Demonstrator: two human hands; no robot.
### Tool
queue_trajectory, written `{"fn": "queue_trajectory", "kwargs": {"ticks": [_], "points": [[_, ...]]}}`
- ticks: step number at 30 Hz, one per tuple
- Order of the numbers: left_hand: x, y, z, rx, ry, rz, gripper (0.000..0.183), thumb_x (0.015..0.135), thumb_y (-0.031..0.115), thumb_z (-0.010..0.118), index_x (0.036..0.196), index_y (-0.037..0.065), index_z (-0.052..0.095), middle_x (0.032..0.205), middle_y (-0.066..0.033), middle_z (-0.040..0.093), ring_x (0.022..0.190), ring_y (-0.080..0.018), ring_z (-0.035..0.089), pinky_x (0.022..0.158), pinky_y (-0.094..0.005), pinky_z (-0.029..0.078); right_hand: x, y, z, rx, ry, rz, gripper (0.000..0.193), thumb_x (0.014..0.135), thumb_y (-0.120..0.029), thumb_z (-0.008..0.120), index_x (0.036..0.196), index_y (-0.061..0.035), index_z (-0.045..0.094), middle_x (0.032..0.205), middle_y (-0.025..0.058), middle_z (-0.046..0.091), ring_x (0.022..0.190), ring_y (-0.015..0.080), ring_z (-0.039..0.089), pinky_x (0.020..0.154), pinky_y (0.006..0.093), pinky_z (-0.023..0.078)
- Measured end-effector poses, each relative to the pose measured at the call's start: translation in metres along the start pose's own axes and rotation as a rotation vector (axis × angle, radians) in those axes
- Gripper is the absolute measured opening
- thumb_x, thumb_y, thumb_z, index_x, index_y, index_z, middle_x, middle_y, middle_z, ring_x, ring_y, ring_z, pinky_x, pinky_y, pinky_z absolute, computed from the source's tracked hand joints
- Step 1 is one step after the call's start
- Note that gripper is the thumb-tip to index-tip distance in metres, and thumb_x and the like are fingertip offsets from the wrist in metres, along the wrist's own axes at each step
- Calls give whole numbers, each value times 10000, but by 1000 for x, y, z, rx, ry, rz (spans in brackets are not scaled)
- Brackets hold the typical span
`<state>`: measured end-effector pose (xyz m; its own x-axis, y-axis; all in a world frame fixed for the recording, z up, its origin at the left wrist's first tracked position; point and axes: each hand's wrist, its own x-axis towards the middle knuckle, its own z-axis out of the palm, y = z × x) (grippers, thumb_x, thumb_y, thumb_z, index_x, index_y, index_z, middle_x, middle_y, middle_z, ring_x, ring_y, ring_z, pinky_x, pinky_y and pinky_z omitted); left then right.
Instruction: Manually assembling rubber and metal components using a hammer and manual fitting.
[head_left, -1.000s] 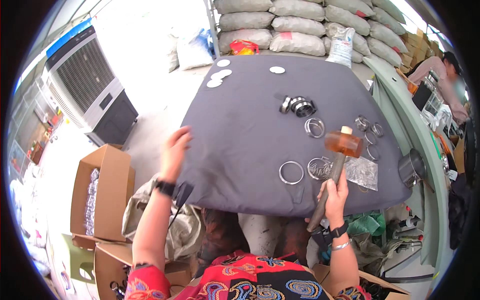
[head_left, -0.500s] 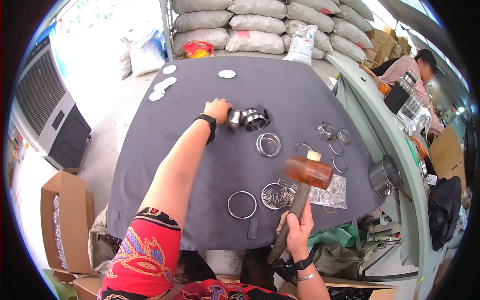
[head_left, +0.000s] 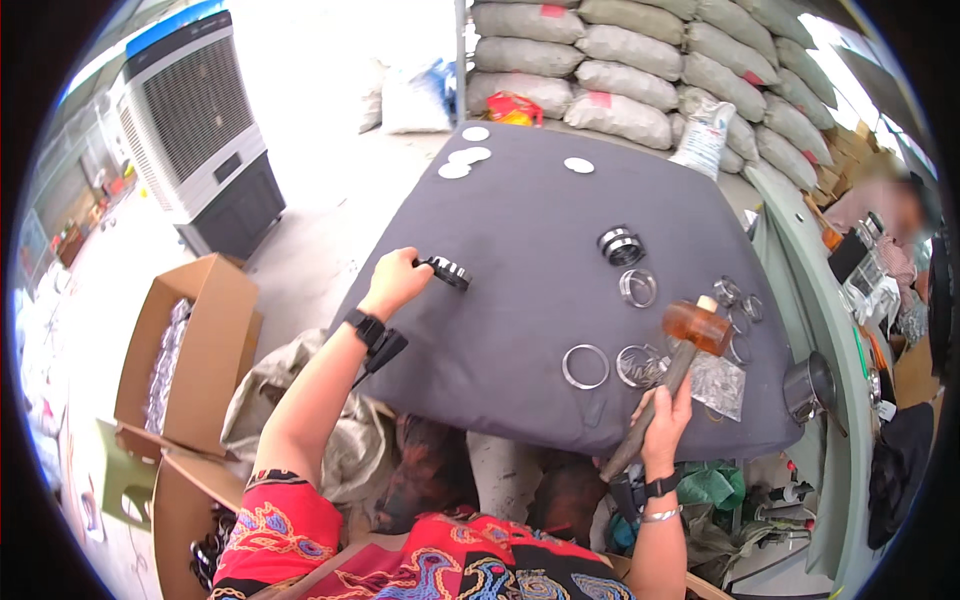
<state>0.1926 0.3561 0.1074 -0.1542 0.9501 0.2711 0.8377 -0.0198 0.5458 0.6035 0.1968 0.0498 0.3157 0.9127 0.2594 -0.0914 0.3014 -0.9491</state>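
Observation:
In my left hand point(head_left: 398, 283), fingers closed, is a silver-and-black metal ring piece point(head_left: 449, 272), gripped by its dark projecting part over the left side of the grey cloth-covered table point(head_left: 500, 340). My right hand point(head_left: 667, 420) is wrapped round the wooden handle of a mallet point(head_left: 698, 328) with an amber-brown head, raised near the table's front right. Under and beside the mallet lie a ring holding small metal pins point(head_left: 640, 366) and a clear bag of pins point(head_left: 718, 388). A stack of dark and silver rings point(head_left: 620, 246) and a wide ring point(head_left: 637, 288) sit behind.
A thin ring point(head_left: 585, 367) and a dark flat bar point(head_left: 595, 411) lie near the front edge. White discs point(head_left: 470, 156) rest at the far left. A metal pot point(head_left: 808, 387) stands at the right edge. An open carton point(head_left: 205, 350) is left of the table; a person point(head_left: 890, 220) is beyond the right partition.
My left hand has moved from beside the ring stack toward the table's left edge, carrying a ring piece. The view has swung left; the right hand still holds the mallet.

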Motion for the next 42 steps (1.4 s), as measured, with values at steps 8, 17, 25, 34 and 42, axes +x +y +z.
{"fn": "queue_trajectory", "kwargs": {"ticks": [8, 17, 25, 34, 42], "points": [[-188, -57, -26, -55, 260, 43, 240, 792, 157, 699, 771, -12, 530, 601, -188, 556, 529, -329, 555, 514, -400, 420, -8, -18, 27, -121, -52, 32, 580, 966, -124, 488, 1497, -87, 256, 703, 5, 502, 541, 78, 497, 472, 235, 469], [-255, -59, 26, -1150, -16, -259, 282, 1006, 286, 473, 834, 73, 536, 656, 36, 467, 571, -56, 432, 527, -219, 361, -46, -47, 130, -284, -633, 98, 635, 918, -76, 540, 1505, -123, 302, 769, -18, 519, 606, 53, 488, 507, 213, 466], [-238, -70, 38, -1386, -145, -253, 285, 956, 235, 587, 776, 17, 624, 688, -27, 589, 630, -112, 550, 616, -253, 447, -38, -94, 197, -418, -827, -243, 624, 917, -68, 568, 1493, -94, 329, 849, 12, 615, 556, 47, 458, 539, 227, 449], [-242, -61, 36, -1331, -50, -328, 276, 940, 205, 611, 739, 16, 616, 649, -22, 595, 586, -96, 551, 567, -245, 447, -54, -40, 235, -429, -908, 197, 668, 918, -60, 547, 1520, -145, 267, 772, 6, 557, 568, 65, 493, 542, 238, 486], [-244, -66, 41, -1353, -94, -290, 289, 957, 240, 595, 776, 18, 631, 688, -22, 604, 630, -107, 568, 616, -255, 463, -53, -77, 204, -344, -717, -267, 646, 931, -49, 508, 1521, -116, 253, 708, -19, 526, 540, 51, 477, 499, 219, 467]]}}
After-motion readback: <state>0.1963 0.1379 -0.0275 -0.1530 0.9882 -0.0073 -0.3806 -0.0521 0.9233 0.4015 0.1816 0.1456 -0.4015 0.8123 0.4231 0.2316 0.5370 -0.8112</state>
